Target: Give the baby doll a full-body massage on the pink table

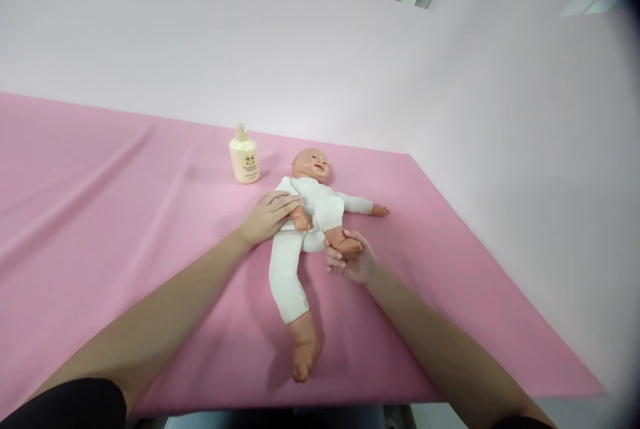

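Note:
A baby doll (317,196) with a soft white body and hard plastic head, hands and feet lies on its back, head toward the far side. My left hand (270,216) is laid over the doll's arm on the left, fingers closed across its forearm and pressing it against the body; the doll's small hand (301,219) pokes out beyond my fingertips. Wrapped around the ankle and foot (345,241) of the bent leg is my right hand (355,261), which keeps that leg folded up toward the belly. The other leg (287,276) stretches straight toward me.
A cream-coloured lotion bottle (245,157) stands upright left of the doll's head. Pink cloth (190,336) covers the table, with wrinkles at the left. White walls (175,36) rise behind the table and along its right side.

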A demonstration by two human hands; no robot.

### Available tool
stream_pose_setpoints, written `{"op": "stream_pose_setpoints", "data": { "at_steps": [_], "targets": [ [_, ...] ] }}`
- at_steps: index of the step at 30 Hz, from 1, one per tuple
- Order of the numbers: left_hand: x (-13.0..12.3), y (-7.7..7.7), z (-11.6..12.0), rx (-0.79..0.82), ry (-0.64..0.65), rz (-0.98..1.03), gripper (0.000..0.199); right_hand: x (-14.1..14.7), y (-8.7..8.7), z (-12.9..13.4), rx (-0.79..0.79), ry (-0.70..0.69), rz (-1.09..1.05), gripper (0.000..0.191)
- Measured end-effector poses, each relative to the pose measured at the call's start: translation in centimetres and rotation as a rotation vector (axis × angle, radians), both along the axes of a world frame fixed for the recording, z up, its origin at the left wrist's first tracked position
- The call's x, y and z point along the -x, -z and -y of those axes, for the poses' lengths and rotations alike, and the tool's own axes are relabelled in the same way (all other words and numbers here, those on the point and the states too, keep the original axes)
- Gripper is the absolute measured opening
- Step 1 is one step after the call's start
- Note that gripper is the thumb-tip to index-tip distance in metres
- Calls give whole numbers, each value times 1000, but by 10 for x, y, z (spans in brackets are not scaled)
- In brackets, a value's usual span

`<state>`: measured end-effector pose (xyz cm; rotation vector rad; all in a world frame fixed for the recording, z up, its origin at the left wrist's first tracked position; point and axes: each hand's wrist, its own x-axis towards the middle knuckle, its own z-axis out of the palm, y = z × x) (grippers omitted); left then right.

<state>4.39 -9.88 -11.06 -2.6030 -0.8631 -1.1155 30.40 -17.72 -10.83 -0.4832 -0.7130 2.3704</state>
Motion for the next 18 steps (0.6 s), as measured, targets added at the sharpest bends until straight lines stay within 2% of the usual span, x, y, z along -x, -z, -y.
{"op": "stream_pose_setpoints", "data": {
  "at_steps": [6,9,11,14,18],
  "targets": [
    [-1,0,1,74,-6,49,34,-1,3,-1,-35,-5,44,35],
    [1,0,0,160,-60,210,37,-2,5,3,-121,-97,60,38],
    [3,2,-3,222,-112,410,37,-2,5,7,-198,-231,42,44],
    [10,7,-13,352,-157,764,35,2,2,12,-319,-507,15,50],
    [18,12,-25,495,-159,1114,39,10,-6,8,-495,-907,27,45]
  ]
}}
